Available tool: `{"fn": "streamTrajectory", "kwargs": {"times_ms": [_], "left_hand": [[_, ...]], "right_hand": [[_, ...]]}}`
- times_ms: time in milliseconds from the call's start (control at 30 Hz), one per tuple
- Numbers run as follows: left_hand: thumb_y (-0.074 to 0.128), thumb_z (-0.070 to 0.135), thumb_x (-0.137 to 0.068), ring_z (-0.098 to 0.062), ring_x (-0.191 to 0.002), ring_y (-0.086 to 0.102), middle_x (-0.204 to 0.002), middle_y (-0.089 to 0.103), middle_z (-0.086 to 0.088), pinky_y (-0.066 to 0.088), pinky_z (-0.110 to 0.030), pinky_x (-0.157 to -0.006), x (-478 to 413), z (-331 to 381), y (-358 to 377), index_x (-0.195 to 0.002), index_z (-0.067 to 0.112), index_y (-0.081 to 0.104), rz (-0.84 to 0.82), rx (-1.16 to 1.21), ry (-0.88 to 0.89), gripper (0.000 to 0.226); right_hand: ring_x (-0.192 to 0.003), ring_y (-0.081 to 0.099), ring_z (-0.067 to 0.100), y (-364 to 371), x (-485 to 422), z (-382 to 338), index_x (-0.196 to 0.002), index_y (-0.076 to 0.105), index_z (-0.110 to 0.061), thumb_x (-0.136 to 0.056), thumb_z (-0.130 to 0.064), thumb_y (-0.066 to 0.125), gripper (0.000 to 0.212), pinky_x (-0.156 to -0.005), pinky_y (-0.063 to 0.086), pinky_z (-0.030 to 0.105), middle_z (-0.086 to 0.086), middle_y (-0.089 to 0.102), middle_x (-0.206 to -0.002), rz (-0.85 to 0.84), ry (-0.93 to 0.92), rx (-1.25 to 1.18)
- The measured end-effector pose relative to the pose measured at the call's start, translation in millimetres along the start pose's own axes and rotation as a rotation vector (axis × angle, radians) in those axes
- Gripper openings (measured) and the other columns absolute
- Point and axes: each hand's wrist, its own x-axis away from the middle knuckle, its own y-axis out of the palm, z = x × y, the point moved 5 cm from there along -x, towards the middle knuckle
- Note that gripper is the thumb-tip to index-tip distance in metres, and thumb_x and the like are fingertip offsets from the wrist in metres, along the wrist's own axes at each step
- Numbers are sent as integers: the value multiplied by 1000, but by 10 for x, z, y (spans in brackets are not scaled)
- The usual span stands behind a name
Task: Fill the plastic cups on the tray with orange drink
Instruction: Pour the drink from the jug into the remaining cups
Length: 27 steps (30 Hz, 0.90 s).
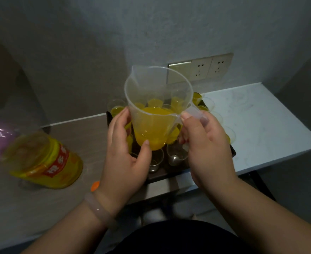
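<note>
A clear plastic measuring jug, about a third full of orange drink, hangs upright above a dark tray. My right hand grips its handle. My left hand cups the jug's lower side, thumb on its base. Several small clear cups stand on the tray: those at the back hold orange drink, two at the front are empty. The jug and my hands hide the cups in the middle.
A large bottle of orange drink with a yellow-red label stands uncapped at the left; its orange cap lies near my left wrist. The white counter extends to the right. Wall sockets sit behind the tray.
</note>
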Motion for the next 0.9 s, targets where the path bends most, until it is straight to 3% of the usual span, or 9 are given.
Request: {"fn": "streamTrajectory", "kwargs": {"times_ms": [233, 433, 500, 633, 800, 900], "left_hand": [[55, 20, -83, -17, -133, 40, -142, 36, -7, 42, -46, -105, -35, 184, 399, -144, 6, 31, 76, 2, -23, 67], [58, 11, -84, -14, -130, 40, -140, 39, -9, 38, -31, -108, 9, 451, 769, -141, 1, 33, 117, -68, -16, 64], [58, 10, -84, -17, -131, 40, -140, 39, -13, 38, -36, -108, 39, 525, 875, -141, 0, 33, 118, -70, -15, 64], [59, 16, -86, -24, -134, 38, -143, 36, -13, 41, -47, -104, 105, 600, 1040, -143, 2, 29, 93, 19, -31, 66], [55, 26, -87, -16, -131, 43, -141, 40, -2, 45, -38, -103, 234, 726, 1113, -142, 17, 29, 40, 213, -102, 62], [57, 28, -86, -18, -134, 41, -144, 39, -3, 43, -42, -105, 382, 742, 1150, -141, 24, 29, -15, 331, -153, 62]], "right_hand": [[-57, 51, -1, -399, -229, -34, -76, 51, -18, -96, -29, 52, 22, -52, 43, 14, -13, 55, -60, -90, -45, 56], [-57, 52, 3, -850, -337, -59, -76, 52, -19, -91, -36, 52, 23, -53, 44, 17, -12, 55, -59, -128, -43, 89], [-57, 52, 4, -996, -343, -60, -74, 52, -20, -88, -39, 52, 23, -52, 43, 19, -10, 55, -59, -117, -28, 95], [-57, 54, 6, -1203, -295, -94, -72, 53, -22, -87, -41, 51, 25, -54, 45, 23, -8, 55, -58, -90, -10, 133], [-55, 52, 9, -1351, -136, -165, -70, 52, -15, -82, -46, 54, 34, -51, 46, 26, -7, 53, -55, -37, -7, 185], [-56, 55, 17, -1421, 25, -193, -72, 54, -7, -77, -53, 53, 46, -49, 48, 32, 1, 55, -59, -5, -14, 241]]}}
